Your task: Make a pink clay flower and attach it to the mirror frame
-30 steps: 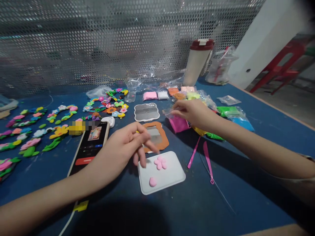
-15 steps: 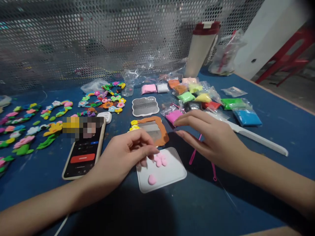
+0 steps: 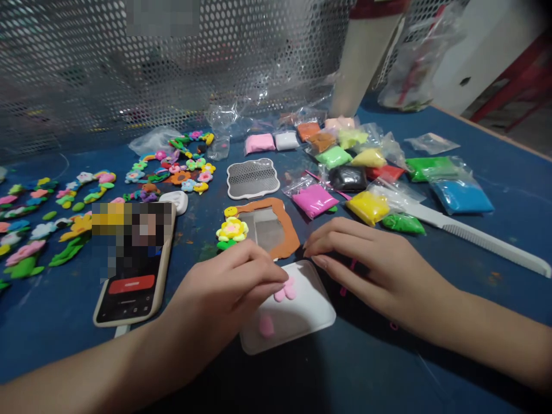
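Petalwork, apparently mid-shaping

On white board [image 3: 307, 313], at twelve o'clock: pink flower [image 3: 290, 291]; at eight, pink lump [image 3: 266, 326]. From the board's ten o'clock, left hand [image 3: 230, 282] partly hiding the flower, thumb and fingertips bunched (touching or pinching, cannot tell). At two o'clock, right hand [image 3: 379, 264], thumb and fingers slightly apart, seemingly empty. Probably adjusting shape; to continue, likely calls for light fingertip pressure.

Perforated metal panel [image 3: 267, 52] behind blue tabletop [image 3: 517, 190] — pale wall [image 3: 483, 46], red chair [image 3: 511, 83] at right
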Motion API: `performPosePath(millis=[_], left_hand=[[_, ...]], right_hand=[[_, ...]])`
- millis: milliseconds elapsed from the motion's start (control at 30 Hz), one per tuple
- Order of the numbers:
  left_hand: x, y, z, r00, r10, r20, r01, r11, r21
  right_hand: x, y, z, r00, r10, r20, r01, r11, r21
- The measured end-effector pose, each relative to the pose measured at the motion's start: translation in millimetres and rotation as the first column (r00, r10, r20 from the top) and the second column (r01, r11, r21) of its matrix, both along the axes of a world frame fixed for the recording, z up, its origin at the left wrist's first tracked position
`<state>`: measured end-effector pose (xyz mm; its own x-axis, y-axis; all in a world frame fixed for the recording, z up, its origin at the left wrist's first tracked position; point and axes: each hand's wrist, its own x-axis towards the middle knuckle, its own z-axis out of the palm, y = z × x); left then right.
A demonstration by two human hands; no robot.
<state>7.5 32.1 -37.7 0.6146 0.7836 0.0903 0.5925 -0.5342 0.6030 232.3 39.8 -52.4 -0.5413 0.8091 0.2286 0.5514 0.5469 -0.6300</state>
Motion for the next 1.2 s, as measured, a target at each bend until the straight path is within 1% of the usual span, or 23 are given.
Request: performPosePath(millis=[200, 300, 367, 467, 533, 567, 633, 700, 733, 800, 833, 900, 933, 1000, 1033, 1100, 1133, 1200], left_hand=[[2.4, -0.4, 0.2, 0.998, 0.014, -0.058, -0.017, 0.998, -0.055], [3.0, -0.4, -1.8, 0.996, -0.004, -0.085, -0.003, 0.997, -0.075], [1.6, -1.0, -4.1, 0.994, -0.021, -0.111, 0.014, 0.998, -0.06], [-2.3, -3.4, -7.9, 0.986, -0.041, -0.162, 0.042, 0.999, -0.001], [-4.0, -5.4, -10.0, 0.981, -0.042, -0.19, 0.044, 0.999, 0.004], [-3.9, -6.2, -10.7, 0.98, -0.025, -0.196, 0.023, 1.0, -0.013], [-1.7, -7.3, -11.4, 0.982, 0.053, -0.181, -0.067, 0.995, -0.073], [2.5, -7.5, -11.7, 0.973, 0.168, -0.158, -0.193, 0.967, -0.164], [4.6, -7.4, -11.9, 0.967, 0.209, -0.149, -0.237, 0.95, -0.205], [7.6, -7.0, -12.4, 0.959, 0.243, -0.146, -0.274, 0.928, -0.252], [8.3, -6.8, -12.8, 0.96, 0.234, -0.152, -0.267, 0.93, -0.252], [7.9, -6.2, -13.6, 0.966, 0.19, -0.176, -0.224, 0.954, -0.198], [6.9, -5.9, -13.7, 0.968, 0.157, -0.197, -0.185, 0.974, -0.131], [3.9, -5.8, -13.2, 0.966, 0.065, -0.249, -0.059, 0.998, 0.034], [2.2, -6.1, -12.4, 0.961, 0.018, -0.275, 0.014, 0.994, 0.113], [-0.9, -7.4, -10.2, 0.946, -0.049, -0.32, 0.135, 0.959, 0.251], [-2.2, -8.3, -9.1, 0.939, -0.062, -0.338, 0.171, 0.937, 0.303], [-4.3, -10.4, -7.9, 0.932, -0.036, -0.362, 0.194, 0.891, 0.411]], right_hand=[[0.0, 0.5, -1.5, 1.0, 0.01, -0.01, -0.011, 0.999, -0.037], [-0.2, -0.3, -1.8, 1.0, 0.01, -0.02, -0.011, 1.0, -0.028], [-0.2, -1.0, -1.5, 1.0, 0.009, -0.028, -0.009, 1.0, -0.02], [0.1, -1.7, -0.6, 1.0, 0.011, -0.028, -0.011, 1.0, -0.024], [0.3, -1.7, -0.2, 1.0, 0.011, -0.024, -0.012, 1.0, -0.028], [0.3, -1.7, -0.1, 1.0, 0.011, -0.022, -0.012, 0.999, -0.03], [0.4, -1.7, -0.2, 1.0, 0.011, -0.019, -0.012, 0.999, -0.035], [0.4, -1.9, -0.5, 1.0, 0.015, -0.018, -0.016, 0.999, -0.041], [0.4, -2.0, -0.7, 1.0, 0.018, -0.018, -0.018, 0.999, -0.043], [0.5, -2.1, -1.1, 1.0, 0.022, -0.017, -0.023, 0.998, -0.051], [0.4, -2.1, -1.3, 1.0, 0.024, -0.016, -0.025, 0.998, -0.055], [0.3, -1.9, -1.4, 1.0, 0.024, -0.015, -0.025, 0.998, -0.062], [0.1, -1.7, -1.4, 1.0, 0.024, -0.015, -0.025, 0.998, -0.061], [-0.2, -1.2, -1.3, 1.0, 0.024, -0.016, -0.024, 0.998, -0.057], [-0.2, -1.1, -1.2, 1.0, 0.023, -0.016, -0.024, 0.998, -0.057], [0.1, -1.1, -1.3, 1.0, 0.025, -0.015, -0.026, 0.998, -0.055], [0.3, -1.2, -1.4, 1.0, 0.026, -0.016, -0.027, 0.998, -0.053], [1.0, -1.5, -1.8, 1.0, 0.024, -0.014, -0.025, 0.998, -0.055]])
